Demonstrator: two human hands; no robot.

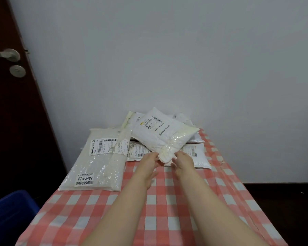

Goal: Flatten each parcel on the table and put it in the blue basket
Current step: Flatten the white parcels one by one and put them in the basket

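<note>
Between our fingertips (pixel 156 154): near end of top parcel (pixel 160 132), pinched by left hand (pixel 150 159) and right hand (pixel 182 160) | long axis runs away from fingers, lying on other parcels (pixel 100 162) | blue basket (pixel 11 210) back-left of fingers, left hand nearer

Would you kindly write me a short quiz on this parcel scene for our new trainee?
1. True or false: only the right hand holds the top parcel, and the left hand is idle.
2. Where is the blue basket? A) left of the table B) right of it C) on it
3. Fill in: the big parcel on the left is labelled 47-4-____.
Key: 1 false, both hands hold its near end; 2 A; 3 2402.
</note>
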